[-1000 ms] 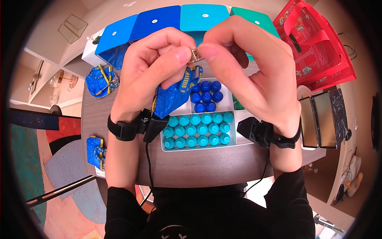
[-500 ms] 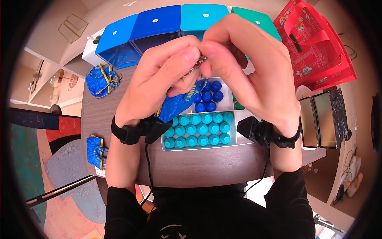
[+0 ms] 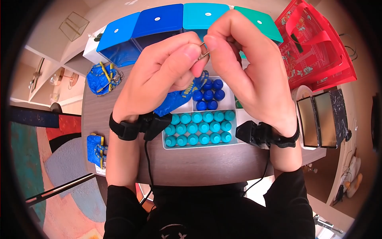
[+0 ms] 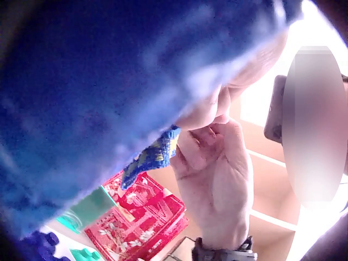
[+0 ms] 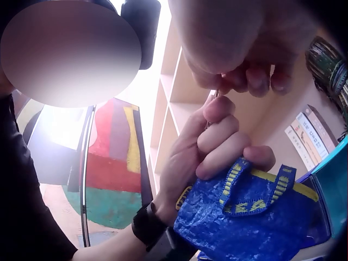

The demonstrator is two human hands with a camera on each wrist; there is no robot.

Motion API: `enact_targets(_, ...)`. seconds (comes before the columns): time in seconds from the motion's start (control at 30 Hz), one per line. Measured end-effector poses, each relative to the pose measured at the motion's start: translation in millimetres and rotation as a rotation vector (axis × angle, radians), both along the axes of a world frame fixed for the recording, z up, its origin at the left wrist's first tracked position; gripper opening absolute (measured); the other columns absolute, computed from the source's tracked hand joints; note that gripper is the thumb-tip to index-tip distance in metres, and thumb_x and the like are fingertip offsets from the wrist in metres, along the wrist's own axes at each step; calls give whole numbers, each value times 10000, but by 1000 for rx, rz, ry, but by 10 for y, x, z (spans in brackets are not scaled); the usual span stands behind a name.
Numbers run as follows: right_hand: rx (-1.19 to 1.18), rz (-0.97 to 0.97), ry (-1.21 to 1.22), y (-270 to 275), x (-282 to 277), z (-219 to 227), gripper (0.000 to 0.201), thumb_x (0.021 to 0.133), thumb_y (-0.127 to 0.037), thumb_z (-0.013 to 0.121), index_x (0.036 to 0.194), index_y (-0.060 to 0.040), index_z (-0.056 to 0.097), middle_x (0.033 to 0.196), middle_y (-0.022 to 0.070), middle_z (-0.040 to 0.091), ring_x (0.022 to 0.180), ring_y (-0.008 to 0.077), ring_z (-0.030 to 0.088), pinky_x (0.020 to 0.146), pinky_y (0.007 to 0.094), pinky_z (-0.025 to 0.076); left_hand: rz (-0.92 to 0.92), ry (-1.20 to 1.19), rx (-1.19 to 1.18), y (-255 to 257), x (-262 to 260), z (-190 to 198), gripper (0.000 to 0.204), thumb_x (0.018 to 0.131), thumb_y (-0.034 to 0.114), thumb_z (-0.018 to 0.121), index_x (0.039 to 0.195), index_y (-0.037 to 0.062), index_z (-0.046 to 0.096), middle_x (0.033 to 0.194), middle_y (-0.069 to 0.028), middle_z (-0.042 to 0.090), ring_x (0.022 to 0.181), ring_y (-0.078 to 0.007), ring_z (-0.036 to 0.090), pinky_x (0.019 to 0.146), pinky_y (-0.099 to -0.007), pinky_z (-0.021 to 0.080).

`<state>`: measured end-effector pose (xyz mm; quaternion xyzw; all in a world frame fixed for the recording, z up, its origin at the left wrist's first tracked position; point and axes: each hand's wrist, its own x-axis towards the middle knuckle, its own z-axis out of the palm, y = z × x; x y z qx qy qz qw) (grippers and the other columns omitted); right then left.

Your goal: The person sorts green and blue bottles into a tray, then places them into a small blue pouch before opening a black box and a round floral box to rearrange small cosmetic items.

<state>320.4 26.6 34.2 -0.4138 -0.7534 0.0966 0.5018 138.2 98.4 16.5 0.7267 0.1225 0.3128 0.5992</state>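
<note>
Over the bench [image 3: 191, 169], left hand [image 3: 159, 75] and right hand [image 3: 254, 71] pinch a metal clasp [image 3: 202, 56]. Work on the blue pouch [image 3: 173, 102] looks unfinished.

Small blue bag with yellow-striped handles [image 5: 247, 217]: crinkled, glossy, woven-plastic look; handles like matt cloth webbing. Thin metal clasp [image 3: 203, 55]: shiny. Round turquoise caps [image 3: 192, 127]: smooth plastic look. Dark brown table [image 3: 183, 165]: wood-grain look, slight sheen. Large red bag [image 3: 318, 55]: glossy. Black sleeve [image 3: 124, 207]: matt cloth.
</note>
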Motion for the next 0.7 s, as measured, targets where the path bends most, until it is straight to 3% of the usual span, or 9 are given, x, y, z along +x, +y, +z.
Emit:
enact_targets(0.17,-90,68,119,-42,106,75,94,979,-72,572,906,-14,559,798,-22,525,735,65,460,661,208,378,43,-83,53,-16,58,-50,346,1069,283,448,867,21,550,618,65,363,523,-15,280,485,-209,209)
enact_targets(0.23,-371,52,290,-100,231,142,105,983,-116,596,912,-39,604,823,-32,540,782,57,480,690,211,381,104,-131,110,4,51,-67,343,1069,279,451,869,18,548,613,65,359,518,-15,274,484,-208,207)
enact_targets(0.27,-61,192,157,-11,201,79,111,974,-109,606,905,-22,606,798,-32,535,749,54,467,674,218,376,60,-132,81,38,15,-56,338,1069,274,452,868,19,548,615,64,362,521,-15,279,484,-207,208)
enact_targets(0.3,-62,191,157,-9,184,72,111,974,-109,606,905,-22,606,798,-32,535,749,54,467,674,218,376,15,-133,51,52,4,-33,333,1069,268,453,867,21,548,617,63,364,524,-14,283,485,-206,209)
enact_targets(0.37,-178,45,-71,-33,127,93,128,970,-80,587,867,-5,585,762,-29,513,722,54,446,654,221,360,26,-94,22,6,-3,0,327,1069,259,452,864,24,548,620,64,366,528,-13,289,487,-204,213)
enact_targets(0.53,-190,116,26,-44,93,60,142,965,-59,579,838,1,557,747,-27,486,698,53,415,625,224,338,-20,-59,53,-25,8,6,276,1065,207,457,885,26,562,654,54,412,547,-12,311,494,-203,236)
enact_targets(0.6,-305,144,133,-85,90,81,138,951,-41,575,823,1,548,739,-35,476,683,47,396,602,219,311,-7,-62,76,-57,17,17,258,1062,196,463,898,27,571,670,50,438,556,-13,326,497,-202,249)
enact_targets(0.7,-254,167,126,-73,104,74,138,939,-26,567,806,-2,544,732,-40,469,674,43,384,589,218,289,16,-74,119,-76,23,31,237,1056,184,474,914,31,586,696,43,481,569,-13,349,503,-201,270)
